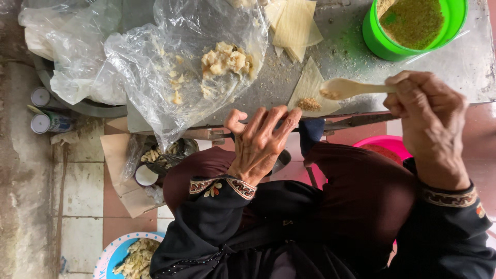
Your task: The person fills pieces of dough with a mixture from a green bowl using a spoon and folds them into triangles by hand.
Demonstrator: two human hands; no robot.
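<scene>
A pale wooden spoon (347, 88) lay level, its handle gripped at the right and its bowl pointing left, with a little crumbly brown filling in the bowl. It hovered just over a thin, cream-coloured triangular wrapper (311, 85) lying flat at the near edge of the bench (467, 62) (a dusty metal surface). A small mound of filling (309, 104) sat on the wrapper's lower part.

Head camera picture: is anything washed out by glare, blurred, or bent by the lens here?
In the head view, soft daylight with faint shadows; the clear plastic bag shows white glare on its folds. The right hand with the wooden spoon and the left hand at the metal table edge look sharp. The floor tiles bow slightly at the left edge, a wide-lens effect.
</scene>
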